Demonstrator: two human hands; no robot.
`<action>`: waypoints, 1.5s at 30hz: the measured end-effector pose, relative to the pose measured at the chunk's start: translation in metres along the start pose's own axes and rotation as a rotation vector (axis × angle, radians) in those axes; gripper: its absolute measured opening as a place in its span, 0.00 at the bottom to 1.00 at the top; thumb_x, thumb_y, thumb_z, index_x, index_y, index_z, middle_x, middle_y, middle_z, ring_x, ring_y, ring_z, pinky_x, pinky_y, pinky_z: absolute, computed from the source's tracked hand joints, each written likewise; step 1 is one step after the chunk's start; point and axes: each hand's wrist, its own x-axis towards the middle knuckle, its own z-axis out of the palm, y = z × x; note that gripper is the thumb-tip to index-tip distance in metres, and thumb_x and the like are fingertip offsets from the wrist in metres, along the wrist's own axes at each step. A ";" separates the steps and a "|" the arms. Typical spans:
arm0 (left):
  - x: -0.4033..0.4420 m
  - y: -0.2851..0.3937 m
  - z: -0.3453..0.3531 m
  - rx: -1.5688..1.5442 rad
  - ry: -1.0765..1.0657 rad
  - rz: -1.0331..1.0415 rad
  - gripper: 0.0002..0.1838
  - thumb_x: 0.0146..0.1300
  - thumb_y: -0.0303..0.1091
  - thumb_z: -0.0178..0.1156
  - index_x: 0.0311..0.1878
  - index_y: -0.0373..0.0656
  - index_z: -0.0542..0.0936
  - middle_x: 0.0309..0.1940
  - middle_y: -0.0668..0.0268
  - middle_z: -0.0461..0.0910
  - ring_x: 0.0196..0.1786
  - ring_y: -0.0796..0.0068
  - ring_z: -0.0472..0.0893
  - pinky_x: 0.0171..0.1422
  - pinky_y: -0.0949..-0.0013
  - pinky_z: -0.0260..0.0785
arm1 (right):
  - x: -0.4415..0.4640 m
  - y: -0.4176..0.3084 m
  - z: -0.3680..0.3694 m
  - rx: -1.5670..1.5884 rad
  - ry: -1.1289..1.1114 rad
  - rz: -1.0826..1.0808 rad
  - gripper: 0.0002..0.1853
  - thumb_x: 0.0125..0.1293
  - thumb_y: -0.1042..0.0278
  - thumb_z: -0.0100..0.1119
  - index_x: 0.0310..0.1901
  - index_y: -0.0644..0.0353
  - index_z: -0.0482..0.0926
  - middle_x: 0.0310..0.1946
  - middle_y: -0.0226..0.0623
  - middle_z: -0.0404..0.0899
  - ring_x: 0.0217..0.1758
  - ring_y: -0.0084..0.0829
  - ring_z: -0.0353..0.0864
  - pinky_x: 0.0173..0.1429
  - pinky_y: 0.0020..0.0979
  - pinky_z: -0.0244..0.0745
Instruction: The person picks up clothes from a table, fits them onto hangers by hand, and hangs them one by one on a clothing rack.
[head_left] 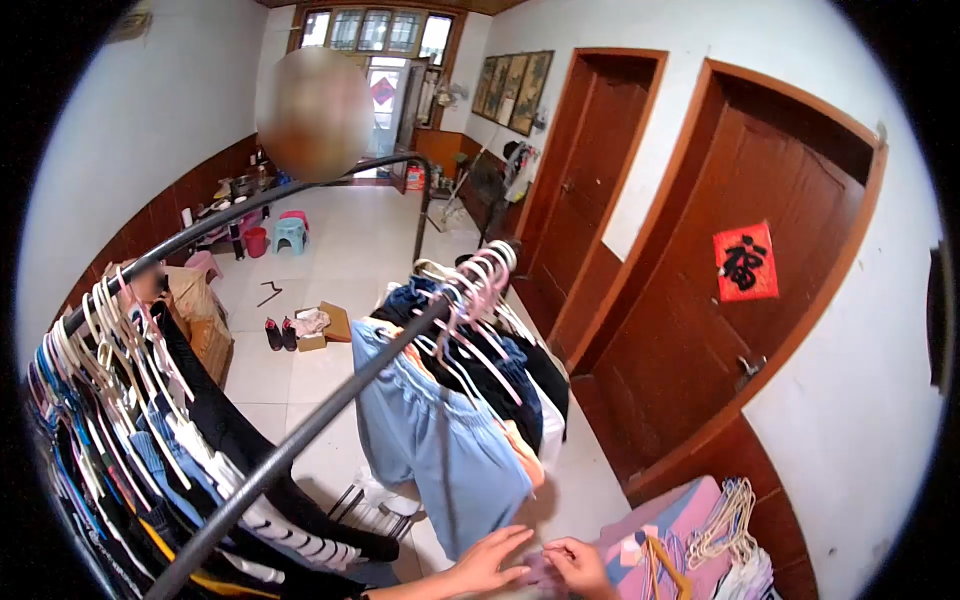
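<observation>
While the light-blue shorts (440, 440) hang near the far end of the clothes rack's rail (300, 448), both hands are close to their hem.
The left hand (488, 562) is wide, its fingers extended and a little apart; the right hand (580, 568) is narrow, with the fingers drawn together. Between them is a small purplish item (540, 573), too blurred to tell if either hand grips it. To their right, cream-coloured hangers (726, 522) lie along the right edge of the pink-and-lilac surface (655, 512), and a tan hanger (668, 563) is nearer its left edge.
</observation>
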 end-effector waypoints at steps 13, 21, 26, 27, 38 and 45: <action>-0.072 0.138 0.205 -0.094 -0.659 0.032 0.14 0.57 0.38 0.72 0.28 0.40 0.79 0.23 0.62 0.80 0.26 0.67 0.79 0.31 0.65 0.71 | -0.335 0.096 -0.071 -0.183 0.462 -0.147 0.12 0.70 0.69 0.59 0.51 0.65 0.80 0.38 0.35 0.84 0.41 0.21 0.81 0.46 0.27 0.76; -0.115 0.234 0.352 -0.246 -1.039 0.134 0.05 0.63 0.31 0.66 0.39 0.40 0.83 0.32 0.65 0.83 0.33 0.77 0.80 0.33 0.72 0.71 | -0.517 0.153 -0.082 0.148 0.850 -0.089 0.10 0.70 0.75 0.57 0.51 0.66 0.80 0.40 0.34 0.85 0.42 0.20 0.82 0.50 0.24 0.76; -0.112 0.256 0.413 -0.253 -1.248 0.288 0.05 0.62 0.30 0.66 0.40 0.40 0.82 0.32 0.62 0.83 0.35 0.68 0.83 0.39 0.67 0.74 | -0.560 0.179 -0.088 0.304 1.013 -0.128 0.10 0.71 0.73 0.58 0.50 0.66 0.80 0.40 0.36 0.85 0.41 0.22 0.82 0.50 0.25 0.77; -0.108 0.258 0.426 -0.251 -1.268 0.292 0.05 0.62 0.30 0.66 0.40 0.40 0.82 0.32 0.62 0.83 0.35 0.68 0.83 0.39 0.67 0.74 | -0.566 0.183 -0.092 0.323 1.045 -0.130 0.10 0.70 0.73 0.58 0.50 0.66 0.80 0.40 0.36 0.85 0.42 0.22 0.82 0.50 0.25 0.77; -0.021 0.289 0.629 -0.030 -0.908 0.688 0.17 0.50 0.32 0.71 0.44 0.43 0.82 0.42 0.60 0.75 0.47 0.56 0.77 0.49 0.57 0.72 | -0.632 0.198 -0.199 0.421 1.315 -0.039 0.09 0.69 0.74 0.60 0.49 0.67 0.79 0.39 0.37 0.84 0.41 0.25 0.84 0.49 0.28 0.80; 0.017 0.290 0.729 0.280 -0.830 1.012 0.25 0.52 0.30 0.61 0.57 0.45 0.79 0.46 0.62 0.73 0.54 0.59 0.72 0.52 0.58 0.67 | -0.618 0.216 -0.280 0.689 1.324 -0.033 0.09 0.70 0.71 0.60 0.49 0.63 0.79 0.38 0.36 0.83 0.40 0.27 0.84 0.48 0.28 0.81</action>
